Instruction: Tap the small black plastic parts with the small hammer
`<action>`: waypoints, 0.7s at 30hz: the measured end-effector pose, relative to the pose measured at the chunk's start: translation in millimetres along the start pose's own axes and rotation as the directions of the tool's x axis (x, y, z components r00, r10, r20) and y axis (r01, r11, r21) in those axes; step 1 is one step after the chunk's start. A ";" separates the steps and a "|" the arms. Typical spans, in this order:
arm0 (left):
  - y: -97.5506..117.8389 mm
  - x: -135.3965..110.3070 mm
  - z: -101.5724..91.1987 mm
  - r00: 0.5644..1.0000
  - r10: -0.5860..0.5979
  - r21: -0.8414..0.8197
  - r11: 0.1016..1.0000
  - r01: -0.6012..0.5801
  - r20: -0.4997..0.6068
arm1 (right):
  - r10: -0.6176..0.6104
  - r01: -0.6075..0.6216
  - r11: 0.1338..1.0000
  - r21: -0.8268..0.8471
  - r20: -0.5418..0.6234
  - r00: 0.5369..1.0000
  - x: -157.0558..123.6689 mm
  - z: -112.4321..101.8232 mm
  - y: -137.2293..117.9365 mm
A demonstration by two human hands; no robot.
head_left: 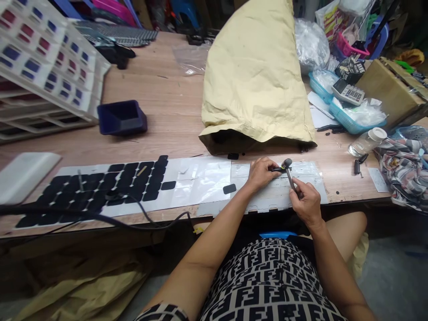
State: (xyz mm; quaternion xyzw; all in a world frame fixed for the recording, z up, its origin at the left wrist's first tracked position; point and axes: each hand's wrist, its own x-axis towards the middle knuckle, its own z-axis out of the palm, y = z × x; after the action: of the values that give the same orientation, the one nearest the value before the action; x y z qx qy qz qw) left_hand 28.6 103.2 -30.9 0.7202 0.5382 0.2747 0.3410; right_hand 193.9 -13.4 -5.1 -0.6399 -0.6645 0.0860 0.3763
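My right hand (307,203) is closed around the handle of a small hammer (289,177). The hammer's dark head is over a small black part (276,169); whether they touch I cannot tell. That slim part, its kind unclear, is pinched in the fingers of my left hand (261,174), low over a grey-white board (302,194) at the table's front edge. Left of the board lies a white sheet (200,180) carrying rows of black rounded pads (129,176). One loose pad (229,188) rests near my left forearm.
A large yellow paper sack (254,76) lies mouth-forward behind my hands. To the left are a dark blue bin (122,118), a white plastic crate (50,58) and a black cable (83,213). Blue baskets (357,122), a jar (367,141) and patterned cloth (404,174) are at right.
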 end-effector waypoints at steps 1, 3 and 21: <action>0.3 -0.4 -0.3 1.000 0.000 0.001 1.000 0.000 0.003 | 0.017 -0.018 1.000 0.013 0.015 1.000 0.2 -0.3 1.1; 0.8 -1.2 -0.6 1.000 0.002 0.002 1.000 -0.002 0.010 | 0.060 -0.061 0.997 0.041 0.023 0.998 1.0 -1.5 4.0; 29.3 -119.6 27.6 0.678 0.456 -0.287 0.890 -0.354 0.576 | 0.401 -0.320 0.831 0.455 -0.092 0.911 12.0 -4.3 52.0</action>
State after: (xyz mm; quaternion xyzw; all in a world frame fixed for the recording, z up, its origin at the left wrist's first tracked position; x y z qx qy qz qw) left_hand 34.6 -22.8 -28.2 0.8426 0.1966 0.1266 0.4851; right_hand 238.7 4.6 -28.4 -0.6600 -0.4582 0.2408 0.5445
